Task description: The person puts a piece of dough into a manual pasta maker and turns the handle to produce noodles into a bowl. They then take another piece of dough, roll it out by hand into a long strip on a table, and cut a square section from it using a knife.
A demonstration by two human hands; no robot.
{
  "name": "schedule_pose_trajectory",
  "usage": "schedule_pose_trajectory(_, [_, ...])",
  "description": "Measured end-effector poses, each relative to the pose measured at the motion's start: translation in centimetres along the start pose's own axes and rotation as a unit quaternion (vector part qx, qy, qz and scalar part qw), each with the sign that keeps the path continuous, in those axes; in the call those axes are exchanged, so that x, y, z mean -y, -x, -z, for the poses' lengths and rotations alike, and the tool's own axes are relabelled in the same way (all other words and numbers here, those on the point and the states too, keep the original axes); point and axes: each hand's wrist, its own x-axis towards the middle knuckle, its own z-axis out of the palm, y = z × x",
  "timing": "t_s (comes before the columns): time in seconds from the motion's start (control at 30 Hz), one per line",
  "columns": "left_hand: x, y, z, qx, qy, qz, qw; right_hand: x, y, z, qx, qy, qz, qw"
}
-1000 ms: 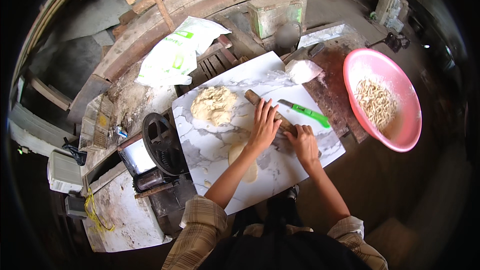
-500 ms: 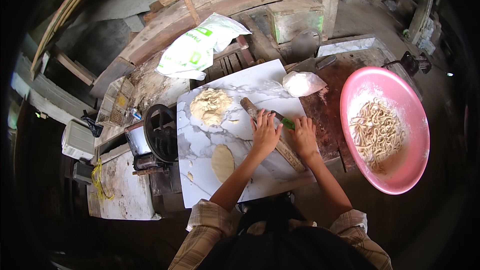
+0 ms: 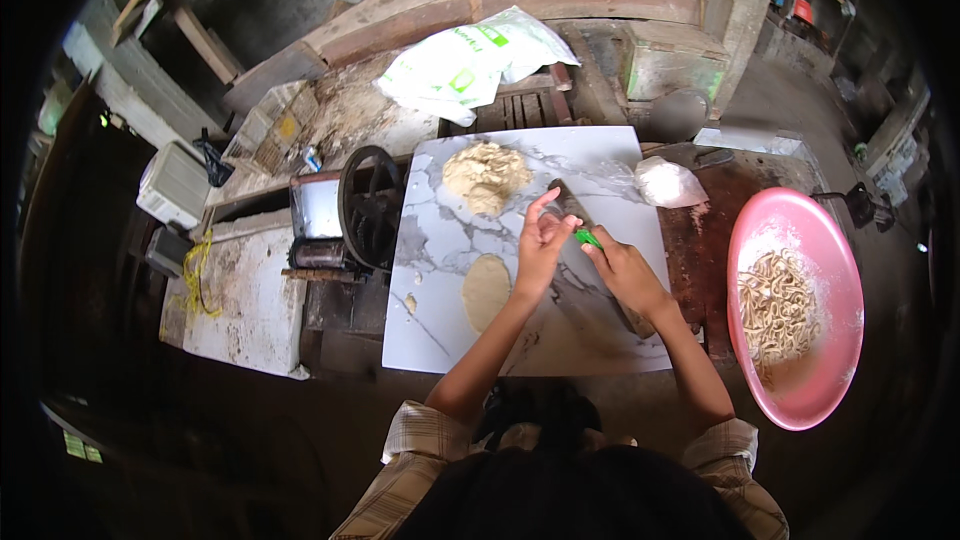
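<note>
My right hand point(image 3: 628, 275) is closed round the green handle of a knife point(image 3: 588, 237). Just left of it, my left hand point(image 3: 542, 245) is raised beside the blade, fingers apart and partly curled; whether they touch the blade is hard to see. A wooden rolling pin point(image 3: 570, 202) lies slantwise beneath both hands on the marble-patterned board point(image 3: 440, 340). To the far left on that board sits a rough mound of dough point(image 3: 487, 176). Nearer me lies a flattened oval of dough point(image 3: 487, 293), and small dough scraps are beside it.
A pink basin point(image 3: 850, 340) of floury dough strips stands right of the board. A bag of white powder point(image 3: 668, 183) rests at the board's right edge. Left is a hand-cranked machine with a dark wheel point(image 3: 368, 208). A white-and-green sack point(image 3: 475, 60) lies behind.
My hands have come up off the rolling pin and closer together, the left one turning toward the knife. The whole view has shifted, so the board appears farther right.
</note>
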Motion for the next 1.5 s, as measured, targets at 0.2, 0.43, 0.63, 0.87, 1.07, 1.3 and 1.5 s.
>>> schedule_pose_trajectory(0.2, [-2.7,5.4,8.0,-0.158,-0.079,0.007,0.984,2.2,-1.6,-4.4,0.038,0.09,0.16,0.982])
schedule_pose_trajectory(0.43, [-3.0,12.4,15.1,-0.067,-0.542,-0.014,0.838,3.6,-4.9,-8.1,0.162,0.354,0.215,0.896])
schedule_pose_trajectory(0.63, [-2.4,14.0,14.6,0.022,-0.64,0.005,0.768,2.5,-6.0,-9.8,0.171,0.397,0.262,0.863])
schedule_pose_trajectory(0.87, [-2.5,14.2,14.7,0.04,-0.654,-0.01,0.755,3.4,-6.8,-10.7,0.204,0.412,0.263,0.849])
schedule_pose_trajectory(1.07, [-2.7,14.1,14.8,0.05,-0.661,-0.003,0.748,3.4,-7.2,-10.7,0.205,0.418,0.268,0.843])
schedule_pose_trajectory(1.3, [-2.9,14.0,14.7,0.055,-0.655,0.002,0.753,3.2,-6.7,-8.8,0.201,0.41,0.276,0.846])
schedule_pose_trajectory(1.5, [-3.0,14.0,14.8,0.064,-0.658,0.007,0.75,1.5,-5.5,-6.8,0.207,0.413,0.245,0.852])
